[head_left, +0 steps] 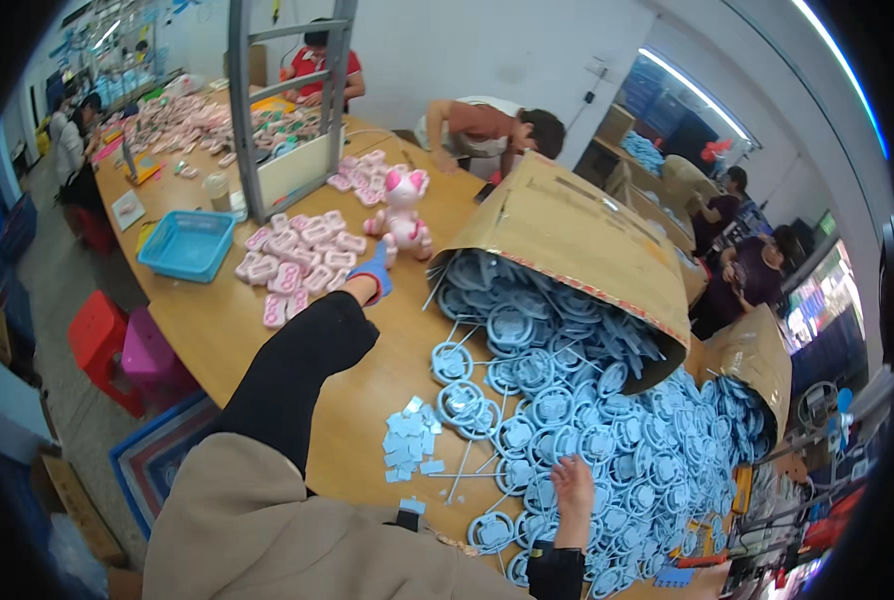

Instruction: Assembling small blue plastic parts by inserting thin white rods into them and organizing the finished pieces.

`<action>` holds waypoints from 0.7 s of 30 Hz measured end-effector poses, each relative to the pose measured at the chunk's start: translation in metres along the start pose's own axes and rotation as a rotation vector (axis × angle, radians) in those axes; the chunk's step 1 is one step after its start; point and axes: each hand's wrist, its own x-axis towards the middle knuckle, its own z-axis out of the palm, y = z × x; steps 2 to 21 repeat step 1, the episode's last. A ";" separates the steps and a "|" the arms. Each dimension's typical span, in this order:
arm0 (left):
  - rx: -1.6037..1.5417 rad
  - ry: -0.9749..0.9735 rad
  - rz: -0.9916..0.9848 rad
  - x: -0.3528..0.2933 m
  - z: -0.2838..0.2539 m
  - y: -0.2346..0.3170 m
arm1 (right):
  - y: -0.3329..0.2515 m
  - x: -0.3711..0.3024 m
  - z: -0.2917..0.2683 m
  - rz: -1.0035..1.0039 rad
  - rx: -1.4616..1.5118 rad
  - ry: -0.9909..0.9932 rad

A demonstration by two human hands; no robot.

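Reaching left hand (371,272) toward one pink toy (404,208); right hand (573,487) on blue rings (557,400).

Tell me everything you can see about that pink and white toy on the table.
The pink and white toy looks like a small plastic robot dog or cat with pointed pink ears, a white head and body, and pink legs. It stands upright on the wooden table, just beyond the rows of pink parts. The left hand, in a blue glove, reaches toward it, close to its base; actual contact cannot be told.
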 end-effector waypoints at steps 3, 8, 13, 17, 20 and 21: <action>0.017 -0.127 0.131 -0.020 0.065 0.088 | -0.015 -0.025 -0.038 -0.001 -0.068 0.197; 0.017 -0.127 0.131 -0.020 0.065 0.088 | -0.015 -0.025 -0.038 -0.001 -0.068 0.197; 0.017 -0.127 0.131 -0.020 0.065 0.088 | -0.015 -0.025 -0.038 -0.001 -0.068 0.197; 0.017 -0.127 0.131 -0.020 0.065 0.088 | -0.015 -0.025 -0.038 -0.001 -0.068 0.197; 0.017 -0.127 0.131 -0.020 0.065 0.088 | -0.015 -0.025 -0.038 -0.001 -0.068 0.197; 0.017 -0.127 0.131 -0.020 0.065 0.088 | -0.015 -0.025 -0.038 -0.001 -0.068 0.197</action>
